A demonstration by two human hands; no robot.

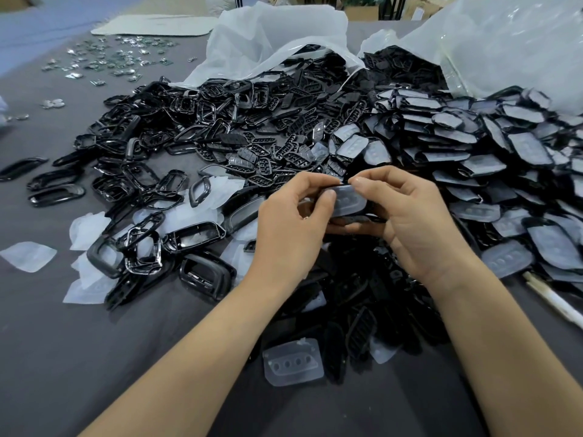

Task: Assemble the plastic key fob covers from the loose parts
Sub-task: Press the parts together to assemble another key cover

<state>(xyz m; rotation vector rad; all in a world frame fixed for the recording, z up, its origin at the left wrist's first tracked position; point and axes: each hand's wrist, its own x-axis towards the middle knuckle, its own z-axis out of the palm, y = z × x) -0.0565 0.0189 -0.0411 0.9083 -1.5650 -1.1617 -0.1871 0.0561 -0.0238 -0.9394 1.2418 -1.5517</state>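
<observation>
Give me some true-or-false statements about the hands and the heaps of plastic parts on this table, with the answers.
1. The left hand and right hand both pinch one black plastic piece with a translucent white pad. True.
2. The clear plastic bags at the far side are sealed. False: they gape open and black parts spill out of them.
3. A loose translucent pad with a row of round marks lies on the grey table between the forearms. True.
4. The small shiny silver pieces lie at the far right. False: they are scattered at the far left.
5. Black glossy oval frames lie left of the hands. True.
</observation>
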